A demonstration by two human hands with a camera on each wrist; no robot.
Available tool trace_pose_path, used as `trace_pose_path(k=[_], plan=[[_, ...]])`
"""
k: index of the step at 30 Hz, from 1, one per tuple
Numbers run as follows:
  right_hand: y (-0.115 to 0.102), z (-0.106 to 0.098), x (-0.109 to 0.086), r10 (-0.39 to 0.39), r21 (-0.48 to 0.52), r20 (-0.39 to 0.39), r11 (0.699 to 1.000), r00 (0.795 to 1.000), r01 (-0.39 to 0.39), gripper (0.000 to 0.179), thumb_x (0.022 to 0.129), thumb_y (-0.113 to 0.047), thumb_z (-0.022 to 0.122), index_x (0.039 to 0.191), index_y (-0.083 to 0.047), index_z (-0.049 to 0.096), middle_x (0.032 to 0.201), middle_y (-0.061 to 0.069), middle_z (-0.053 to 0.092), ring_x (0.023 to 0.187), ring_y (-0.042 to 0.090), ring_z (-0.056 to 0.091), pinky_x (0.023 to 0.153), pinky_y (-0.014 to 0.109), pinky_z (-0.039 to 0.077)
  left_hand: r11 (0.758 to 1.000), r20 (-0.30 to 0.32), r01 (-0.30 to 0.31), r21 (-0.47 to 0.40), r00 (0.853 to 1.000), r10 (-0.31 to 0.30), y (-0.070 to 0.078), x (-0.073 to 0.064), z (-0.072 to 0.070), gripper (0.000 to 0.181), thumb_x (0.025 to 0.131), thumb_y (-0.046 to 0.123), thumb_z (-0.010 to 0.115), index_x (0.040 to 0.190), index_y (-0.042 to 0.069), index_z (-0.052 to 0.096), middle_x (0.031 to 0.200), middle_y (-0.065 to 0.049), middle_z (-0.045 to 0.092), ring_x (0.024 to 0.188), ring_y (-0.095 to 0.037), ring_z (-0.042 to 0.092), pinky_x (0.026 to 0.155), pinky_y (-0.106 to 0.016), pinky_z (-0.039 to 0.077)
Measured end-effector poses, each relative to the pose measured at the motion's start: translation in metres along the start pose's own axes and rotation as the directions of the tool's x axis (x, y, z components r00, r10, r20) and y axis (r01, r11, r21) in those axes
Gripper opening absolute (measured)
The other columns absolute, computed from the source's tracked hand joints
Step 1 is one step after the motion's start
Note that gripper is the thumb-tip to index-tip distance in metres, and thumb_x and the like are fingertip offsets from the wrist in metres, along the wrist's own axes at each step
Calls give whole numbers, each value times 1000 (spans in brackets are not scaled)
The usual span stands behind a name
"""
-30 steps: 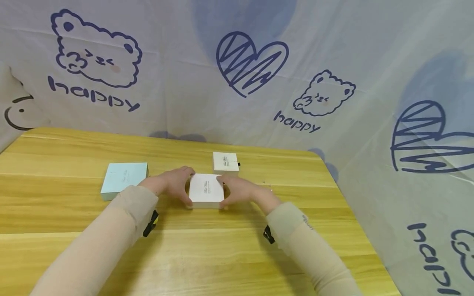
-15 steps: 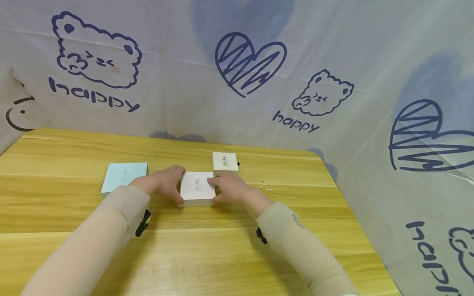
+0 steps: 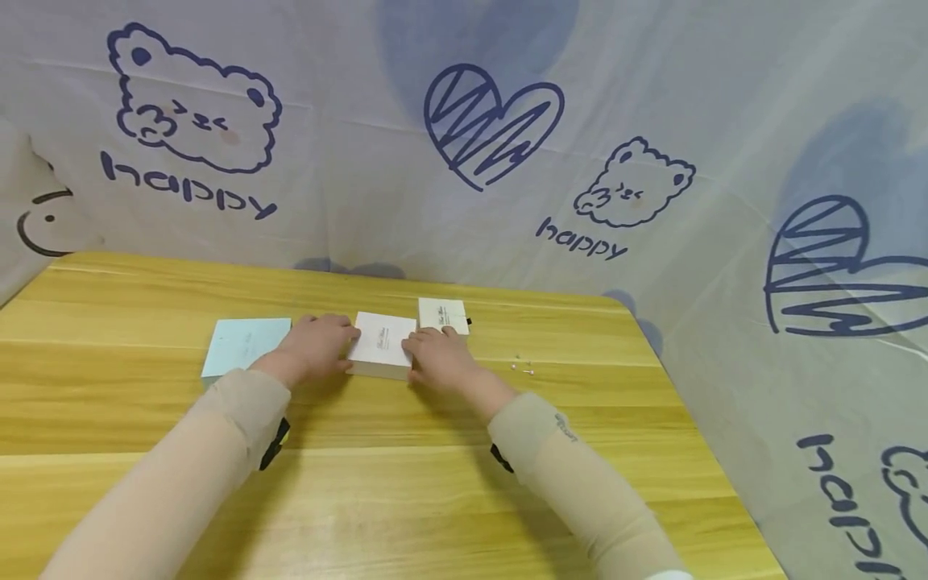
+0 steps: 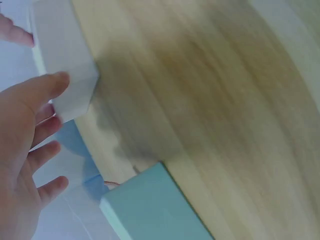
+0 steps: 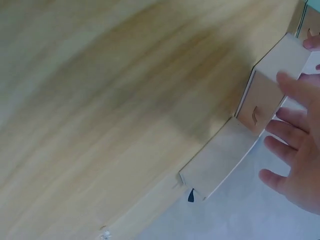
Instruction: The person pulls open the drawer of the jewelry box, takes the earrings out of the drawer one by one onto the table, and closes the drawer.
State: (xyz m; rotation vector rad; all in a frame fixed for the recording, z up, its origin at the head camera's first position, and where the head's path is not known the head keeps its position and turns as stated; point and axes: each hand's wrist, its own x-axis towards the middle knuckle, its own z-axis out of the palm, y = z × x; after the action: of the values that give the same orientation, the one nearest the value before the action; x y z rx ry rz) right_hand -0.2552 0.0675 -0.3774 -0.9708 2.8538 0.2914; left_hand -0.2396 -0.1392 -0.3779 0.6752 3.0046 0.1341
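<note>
A white box with dark lettering lies on the wooden table between my two hands. My left hand touches its left end; in the left wrist view the thumb lies on the front face and the other fingers are spread. My right hand is at the box's right end, fingers fairly straight and the thumb near the front corner in the right wrist view. That end is brown with a small curved pull. Right behind, a smaller white box with a black tab stands close to the right fingers.
A pale blue box lies left of my left hand, partly hidden by it. Several tiny stud-like pieces with shiny heads lie right of my right hand. A printed cloth hangs behind the table's far edge.
Both hands have moved the white box left and farther back, so it now sits beside the smaller white box. The fingers have loosened from its corners. The tiny studs have come into view.
</note>
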Motion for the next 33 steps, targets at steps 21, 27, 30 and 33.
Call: trace_pose_path(k=[21,27,30,33], plan=[[3,0,-2,0,32,-13,1000,1000,1,58,90,-51,53,139,-20,46,142,-2,46,135,22,35,113,55,21,993,-140,-104,62,984,111,0,2,9,24,82,19,69,102,6,65,113,-13,64,110,-32,57,93,-53,45],[6,3,3,35,36,25,999,999,-36,69,88,-55,54,144,-19,36,148,-1,39,141,23,28,115,57,15,996,-114,-84,31,990,87,2,2,8,33,81,16,68,110,3,61,119,-15,61,115,-34,55,98,-56,40],[6,1,5,43,50,27,998,999,-45,70,86,-57,56,140,-16,39,147,1,41,142,22,26,115,57,12,998,-89,-67,5,994,67,3,3,6,40,81,15,67,117,2,56,122,-17,59,118,-35,53,102,-59,36],[7,-1,8,49,51,27,997,998,-50,69,84,-59,56,136,-16,42,147,2,41,143,21,23,115,58,10,999,-50,-48,-11,998,47,3,5,4,44,82,15,66,122,2,51,127,-18,56,123,-36,49,105,-61,31]])
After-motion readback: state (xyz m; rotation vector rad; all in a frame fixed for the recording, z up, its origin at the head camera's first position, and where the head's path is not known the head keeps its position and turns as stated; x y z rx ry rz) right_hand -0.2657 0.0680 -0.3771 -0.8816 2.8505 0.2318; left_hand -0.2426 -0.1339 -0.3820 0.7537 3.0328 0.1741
